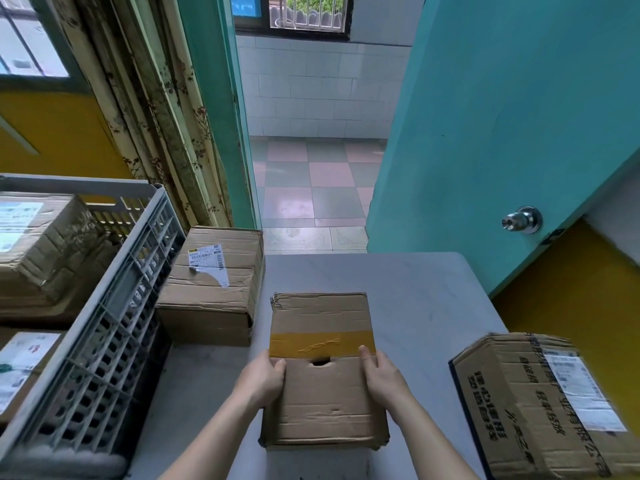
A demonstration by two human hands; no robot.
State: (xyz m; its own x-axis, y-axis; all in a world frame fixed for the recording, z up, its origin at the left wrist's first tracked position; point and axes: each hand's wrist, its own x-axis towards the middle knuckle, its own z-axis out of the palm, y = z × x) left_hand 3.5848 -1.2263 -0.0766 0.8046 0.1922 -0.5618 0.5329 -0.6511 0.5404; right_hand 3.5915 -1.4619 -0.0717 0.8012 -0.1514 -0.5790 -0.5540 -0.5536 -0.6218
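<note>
Creased cardboard box w/ tape, both hands' grip, left hand, right hand

Carton at the right of the worktop: dark Chinese characters printed on top, seen upside down. One row ends in 有限公司; another appears to read 轻拿轻放.

Its white shipping label is blurred and illegible.

Carton beside the grey crate: the barcode label is headed by a code resembling "602A". The remaining print is too small to read.

Label on a carton inside the crate: illegible.
</note>
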